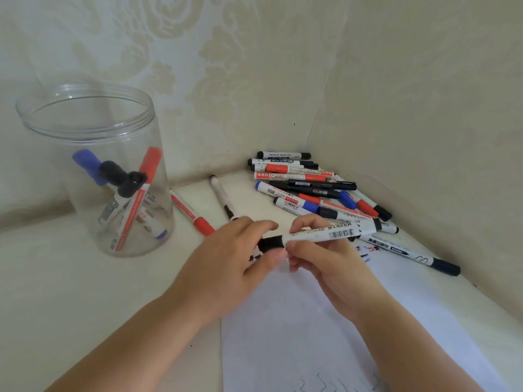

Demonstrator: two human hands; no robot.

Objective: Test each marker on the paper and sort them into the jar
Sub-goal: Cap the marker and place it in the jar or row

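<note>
Over the paper's [325, 321] far edge, the left hand [235, 258] pinches the black cap [271, 243] while the right hand [325, 258] grips the marker [325, 232] barrel, apparently to pull it open for testing.

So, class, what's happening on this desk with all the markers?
A person holds a black-capped whiteboard marker in both hands above a sheet of paper. The left hand pinches the cap end, and the right hand grips the barrel. The paper carries a few scribbles. A clear jar on the left already holds several markers, while a pile of markers waits in the corner.
</note>
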